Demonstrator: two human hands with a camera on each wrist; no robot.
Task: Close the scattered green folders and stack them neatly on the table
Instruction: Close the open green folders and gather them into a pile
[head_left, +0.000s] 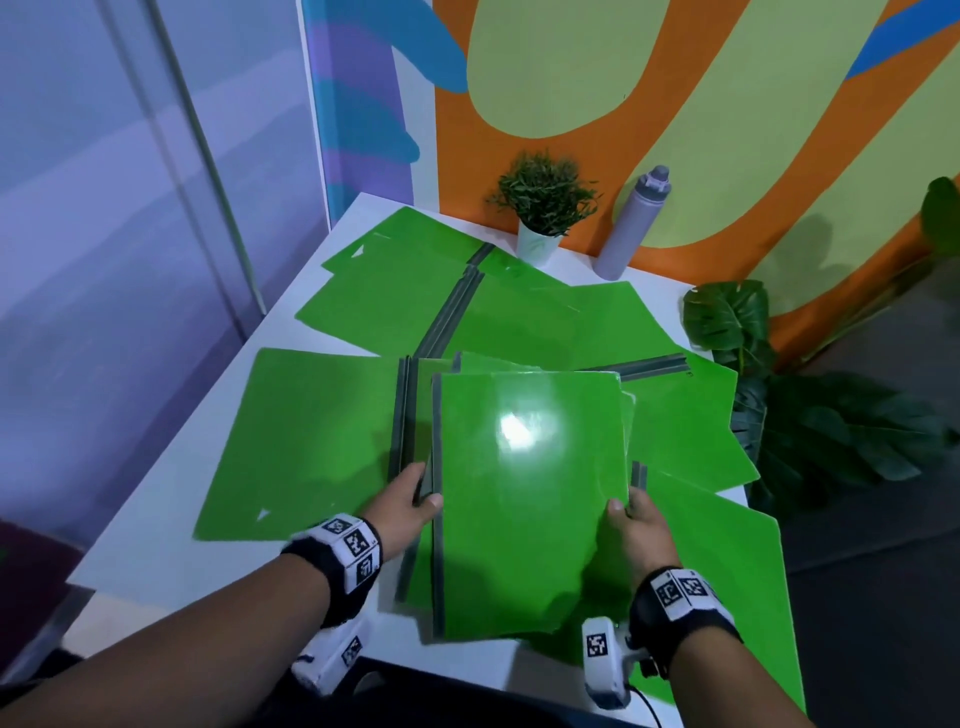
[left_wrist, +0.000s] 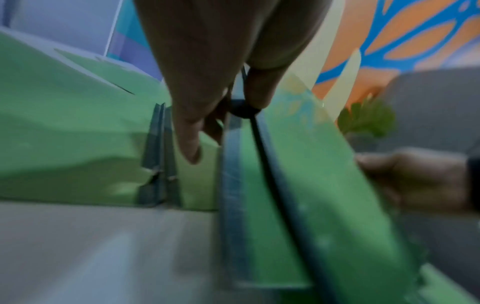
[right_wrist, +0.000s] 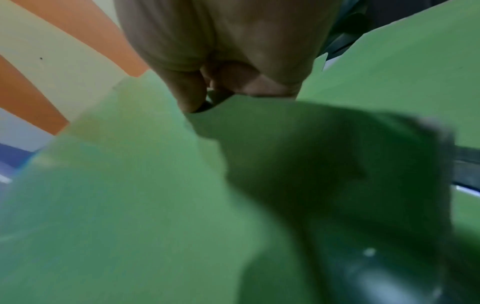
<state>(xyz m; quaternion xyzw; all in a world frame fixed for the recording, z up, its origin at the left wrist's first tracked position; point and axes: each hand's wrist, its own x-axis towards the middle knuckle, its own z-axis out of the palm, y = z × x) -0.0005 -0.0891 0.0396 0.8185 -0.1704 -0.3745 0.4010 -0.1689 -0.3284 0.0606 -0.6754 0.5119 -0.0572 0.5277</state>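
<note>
A closed green folder (head_left: 524, 499) with a grey spine is held above the table's near edge, over another folder. My left hand (head_left: 410, 501) pinches its spine side, thumb on top; the left wrist view shows the fingers (left_wrist: 192, 127) around the grey spine (left_wrist: 233, 164). My right hand (head_left: 631, 519) grips the folder's right edge (right_wrist: 233, 115), thumb on top. Several open green folders lie scattered around: one at the left (head_left: 306, 441), two at the back (head_left: 415, 291), others at the right (head_left: 685, 421) and near right (head_left: 727, 571).
The white table (head_left: 156, 540) stands against an orange and yellow wall. A small potted plant (head_left: 543, 208) and a grey bottle (head_left: 631, 223) stand at the table's back edge. A large leafy plant (head_left: 810, 415) sits on the floor to the right.
</note>
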